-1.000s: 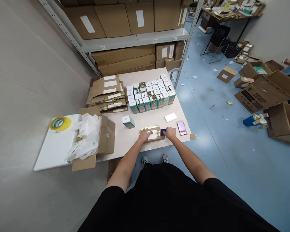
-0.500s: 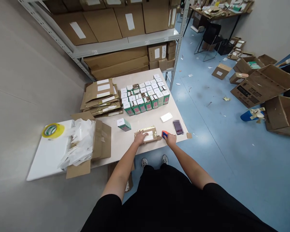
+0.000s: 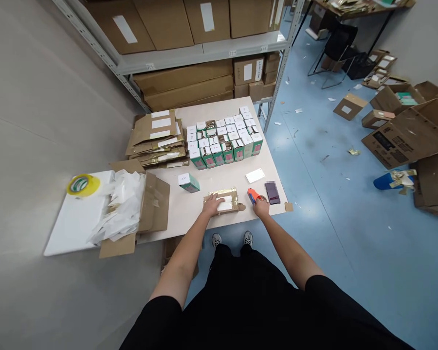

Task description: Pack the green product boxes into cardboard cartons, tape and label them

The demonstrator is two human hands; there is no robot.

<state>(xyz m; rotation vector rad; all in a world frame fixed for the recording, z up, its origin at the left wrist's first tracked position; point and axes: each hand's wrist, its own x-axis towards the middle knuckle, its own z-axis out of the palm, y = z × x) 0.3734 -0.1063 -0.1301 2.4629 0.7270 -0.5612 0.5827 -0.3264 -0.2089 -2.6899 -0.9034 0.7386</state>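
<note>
My left hand (image 3: 211, 205) lies flat on a small cardboard package (image 3: 234, 198), fingers stretched over its left part beside a white label. Shiny tape runs along the package's edges, and a cardboard flap sticks out at its right end. To the right of it, my right hand (image 3: 262, 209) is wrapped round an orange-and-blue tape dispenser (image 3: 253, 195), partly hidden by the fingers. A dark blurred phone-like thing (image 3: 272, 192) lies just right of that hand. Behind the dispenser is a flat white card or box (image 3: 255, 175).
Several green-and-white boxes (image 3: 219, 158) stand in rows at the back, with one lone box (image 3: 189, 183) nearer. Flattened cardboard (image 3: 156, 141) is stacked at left. An open carton (image 3: 156, 206) holds white plastic; a yellow tape roll (image 3: 83, 184) lies beyond it. Shelving (image 3: 204, 51) borders the table.
My right hand and the dispenser have shifted slightly to the right and turned, showing more of its orange body. My left hand stays on the package. The camera view has tilted down a little.
</note>
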